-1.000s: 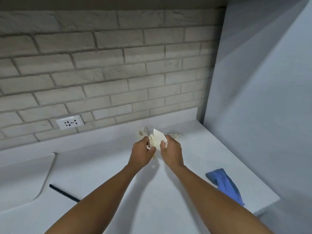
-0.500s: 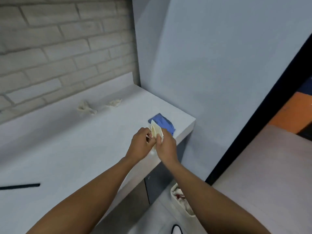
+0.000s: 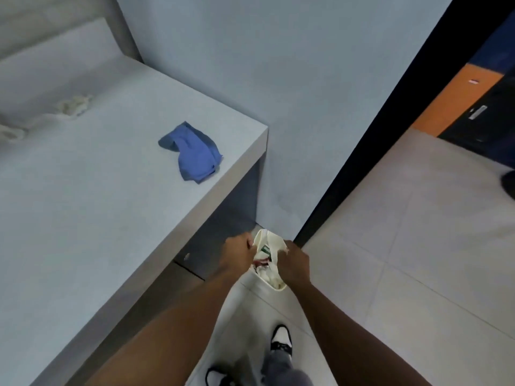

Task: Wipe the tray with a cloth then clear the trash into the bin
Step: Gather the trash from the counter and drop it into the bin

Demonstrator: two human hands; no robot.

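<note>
Both hands meet low in the frame, just past the bench (image 3: 83, 218) edge and above the floor. The left hand (image 3: 237, 256) and the right hand (image 3: 295, 263) each pinch a pale piece of paper trash (image 3: 271, 243) between them, held over a small white bin (image 3: 276, 282) that stands on the tiled floor (image 3: 404, 246) and already contains crumpled scraps. On the bench a blue cloth (image 3: 195, 154) lies crumpled near the corner, and pale crumpled bits (image 3: 73, 105) lie further back by the wall, blurred. A black and white shoe (image 3: 281, 339) shows below the arms.
</note>
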